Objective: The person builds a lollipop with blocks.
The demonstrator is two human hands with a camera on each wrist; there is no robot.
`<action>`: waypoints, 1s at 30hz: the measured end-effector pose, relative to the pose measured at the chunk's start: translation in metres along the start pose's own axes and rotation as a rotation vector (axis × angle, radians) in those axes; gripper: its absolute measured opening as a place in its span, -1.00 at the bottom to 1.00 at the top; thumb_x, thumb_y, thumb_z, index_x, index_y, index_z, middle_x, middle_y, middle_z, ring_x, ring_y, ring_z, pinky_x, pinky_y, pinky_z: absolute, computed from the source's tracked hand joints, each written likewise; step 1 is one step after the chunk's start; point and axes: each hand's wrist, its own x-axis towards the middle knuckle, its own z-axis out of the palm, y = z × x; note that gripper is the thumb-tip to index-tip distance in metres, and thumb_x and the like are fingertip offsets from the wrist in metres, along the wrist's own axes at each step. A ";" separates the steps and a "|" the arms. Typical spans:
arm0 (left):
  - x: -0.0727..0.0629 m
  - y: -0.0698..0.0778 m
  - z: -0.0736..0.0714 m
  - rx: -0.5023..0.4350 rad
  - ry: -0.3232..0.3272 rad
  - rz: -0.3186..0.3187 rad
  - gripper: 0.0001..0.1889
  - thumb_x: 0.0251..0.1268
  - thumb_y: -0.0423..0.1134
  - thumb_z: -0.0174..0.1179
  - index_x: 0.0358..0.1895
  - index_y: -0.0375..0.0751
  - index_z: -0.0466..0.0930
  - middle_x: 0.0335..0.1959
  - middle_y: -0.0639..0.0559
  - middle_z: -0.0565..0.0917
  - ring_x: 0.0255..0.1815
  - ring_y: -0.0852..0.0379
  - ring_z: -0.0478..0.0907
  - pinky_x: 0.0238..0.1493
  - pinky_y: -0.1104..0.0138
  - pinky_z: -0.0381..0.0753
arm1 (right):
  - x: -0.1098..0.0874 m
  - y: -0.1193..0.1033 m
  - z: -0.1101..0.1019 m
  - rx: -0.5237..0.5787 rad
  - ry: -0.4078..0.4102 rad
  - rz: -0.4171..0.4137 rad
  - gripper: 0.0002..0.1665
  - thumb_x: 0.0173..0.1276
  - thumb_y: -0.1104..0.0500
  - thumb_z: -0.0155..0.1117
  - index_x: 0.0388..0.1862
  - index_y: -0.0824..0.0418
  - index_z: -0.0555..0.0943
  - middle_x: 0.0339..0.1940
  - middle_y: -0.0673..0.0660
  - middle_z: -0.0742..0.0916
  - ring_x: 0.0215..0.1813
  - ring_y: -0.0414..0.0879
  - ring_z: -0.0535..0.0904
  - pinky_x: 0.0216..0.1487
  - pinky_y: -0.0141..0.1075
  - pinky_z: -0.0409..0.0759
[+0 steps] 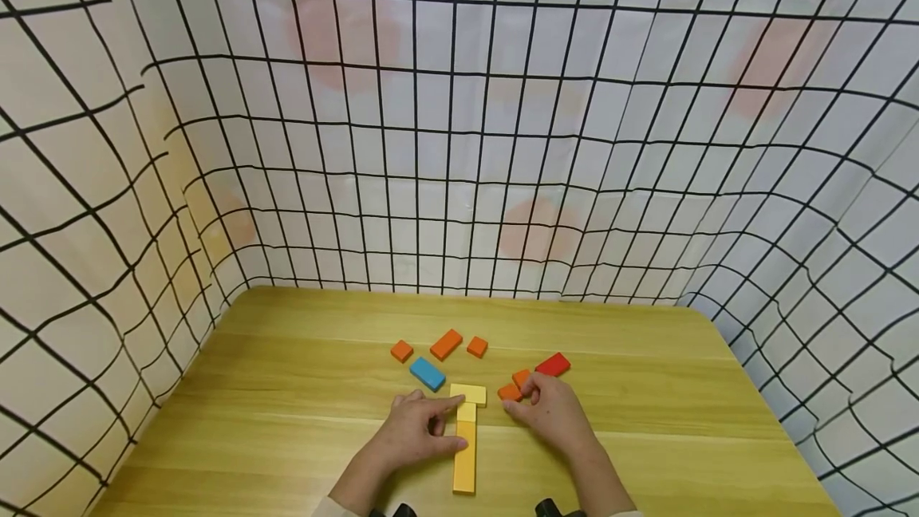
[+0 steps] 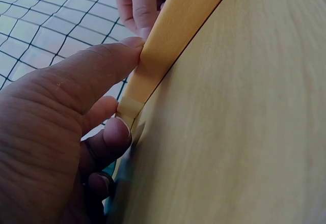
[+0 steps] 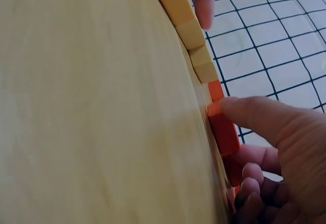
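A long amber block [image 1: 464, 469], a small yellow block [image 1: 467, 412] and a pale yellow block [image 1: 474, 394] laid crosswise form a T on the table. My left hand [image 1: 412, 428] rests on this T from the left. Its straight index finger touches the crosswise block, and its thumb [image 2: 102, 66] presses the long amber block. To the right, my right hand [image 1: 556, 412] pinches an orange block [image 3: 222, 130] between thumb and index finger, low at the tabletop. Another orange block [image 1: 521, 377] lies just behind, partly covered by the fingers, beside a red block [image 1: 554, 364].
A blue block [image 1: 427, 373] lies left of the T's top. Farther back are a small orange block [image 1: 402, 351], a longer orange block [image 1: 447, 345] and another small orange block [image 1: 477, 347]. Black-gridded white curtain [image 1: 459, 142] surrounds the wooden table [image 1: 287, 405].
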 end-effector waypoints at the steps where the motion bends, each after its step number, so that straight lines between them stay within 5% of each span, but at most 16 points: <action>1: 0.000 0.000 0.000 -0.002 -0.001 -0.003 -0.31 0.15 0.23 0.43 0.36 0.13 0.59 -0.58 0.44 0.43 -0.38 0.36 0.26 -0.15 0.34 0.15 | 0.000 0.000 0.000 0.006 -0.004 -0.006 -0.62 0.14 -0.13 0.60 -0.40 0.00 0.57 -0.49 0.00 0.51 -0.44 -0.12 0.37 -0.40 -0.27 0.32; 30: 0.000 0.001 -0.001 0.002 0.005 0.005 -0.32 0.15 0.22 0.44 0.35 0.12 0.60 -0.60 0.43 0.41 -0.40 0.36 0.25 -0.16 0.33 0.13 | -0.001 0.001 -0.003 0.087 -0.075 -0.023 -0.72 0.24 -0.04 0.55 -0.20 0.02 0.65 -0.44 -0.03 0.59 -0.41 -0.15 0.44 -0.32 -0.30 0.42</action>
